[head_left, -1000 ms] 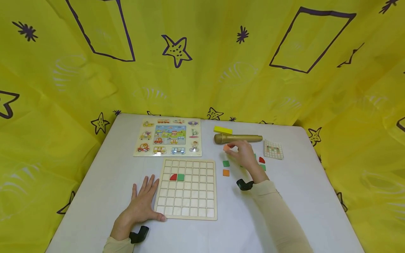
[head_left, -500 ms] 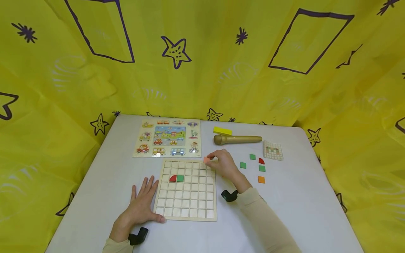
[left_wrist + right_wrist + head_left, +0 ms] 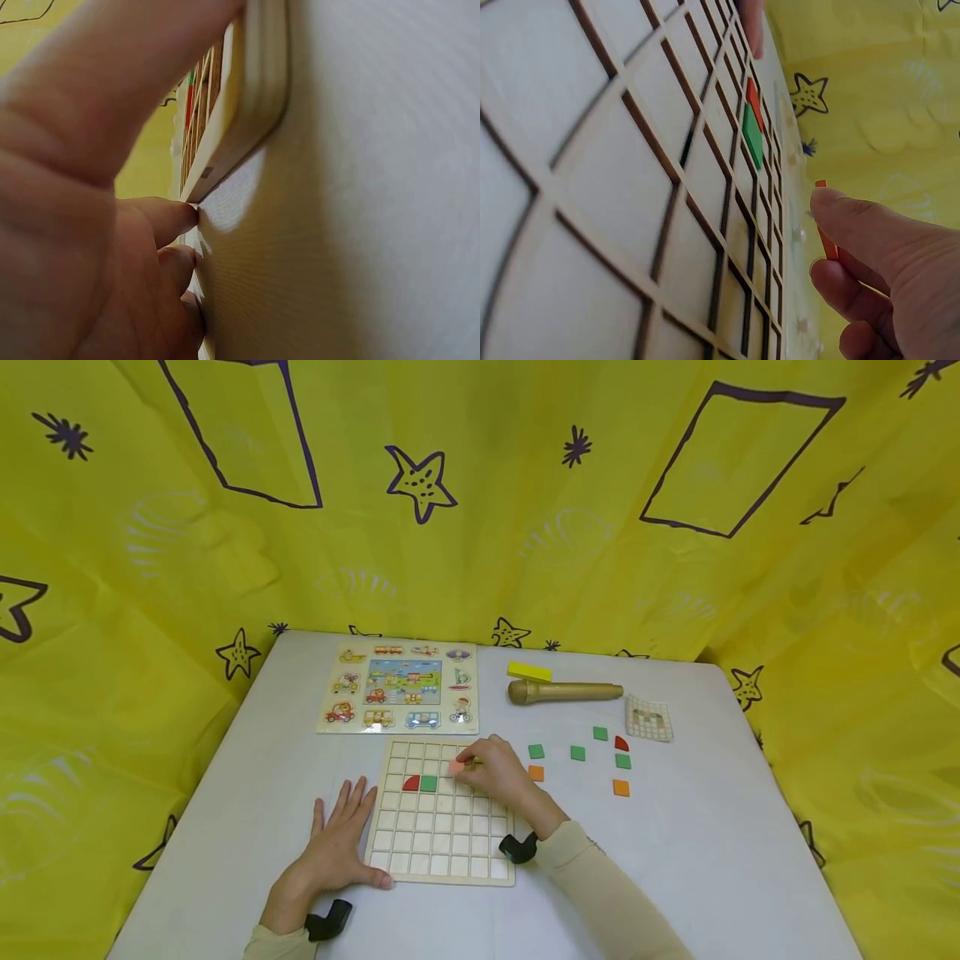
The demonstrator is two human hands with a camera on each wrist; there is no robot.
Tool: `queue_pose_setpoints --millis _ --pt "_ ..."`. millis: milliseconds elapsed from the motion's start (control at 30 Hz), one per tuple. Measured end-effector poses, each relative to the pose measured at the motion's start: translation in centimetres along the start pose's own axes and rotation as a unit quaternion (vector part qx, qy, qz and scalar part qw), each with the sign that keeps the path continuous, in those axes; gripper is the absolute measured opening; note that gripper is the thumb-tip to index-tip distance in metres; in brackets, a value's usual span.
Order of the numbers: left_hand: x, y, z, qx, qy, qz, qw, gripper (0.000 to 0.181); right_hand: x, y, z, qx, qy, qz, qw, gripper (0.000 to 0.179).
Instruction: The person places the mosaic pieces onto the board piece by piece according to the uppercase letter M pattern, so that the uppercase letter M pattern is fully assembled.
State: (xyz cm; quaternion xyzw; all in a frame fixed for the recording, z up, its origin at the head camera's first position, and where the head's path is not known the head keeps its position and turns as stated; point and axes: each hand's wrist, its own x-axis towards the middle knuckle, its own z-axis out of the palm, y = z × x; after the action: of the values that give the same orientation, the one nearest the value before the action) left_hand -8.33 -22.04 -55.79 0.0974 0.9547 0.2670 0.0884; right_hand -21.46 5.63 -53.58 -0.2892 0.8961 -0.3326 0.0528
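Observation:
A wooden grid board (image 3: pixel 442 842) lies on the table. A red quarter-circle tile (image 3: pixel 410 783) and a green square tile (image 3: pixel 428 784) sit side by side in two of its cells. Between thumb and fingers, my right hand (image 3: pixel 497 773) pinches an orange square tile (image 3: pixel 456 767) over the board's upper part, right of the green tile. The right wrist view shows this orange tile (image 3: pixel 827 244) edge-on, raised above the grid. My left hand (image 3: pixel 335 846) rests with spread fingers on the table along the board's left side, its thumb at the near left corner.
Right of the board lie several loose green tiles (image 3: pixel 577 753), two orange tiles (image 3: pixel 621 788) and a red quarter-circle (image 3: pixel 622 743). A pattern card (image 3: pixel 648 718), gold microphone (image 3: pixel 566 692) and yellow block (image 3: pixel 529 672) lie beyond. A vehicle puzzle (image 3: pixel 352 693) lies behind the board.
My right hand has carried the orange tile leftward from among the loose tiles to over the grid board. The left hand has stayed in place.

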Motion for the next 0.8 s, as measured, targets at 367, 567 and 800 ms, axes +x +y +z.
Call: queue_pose_setpoints --millis 367,567,800 --pt "0.0 0.0 0.0 0.002 -0.006 -0.003 1.0 0.145 -0.2 -0.8 1.7 -0.025 -0.029 0.003 0.9993 0.026" --pt "0.0 -0.1 0.0 0.001 -0.005 0.001 1.0 0.144 -0.3 -0.9 1.9 -0.054 -0.035 -0.007 0.9979 0.026" --pt "0.1 -0.2 0.0 0.003 -0.004 0.002 1.0 0.145 -0.5 -1.2 2.0 -0.064 -0.032 -0.014 0.9974 0.025"
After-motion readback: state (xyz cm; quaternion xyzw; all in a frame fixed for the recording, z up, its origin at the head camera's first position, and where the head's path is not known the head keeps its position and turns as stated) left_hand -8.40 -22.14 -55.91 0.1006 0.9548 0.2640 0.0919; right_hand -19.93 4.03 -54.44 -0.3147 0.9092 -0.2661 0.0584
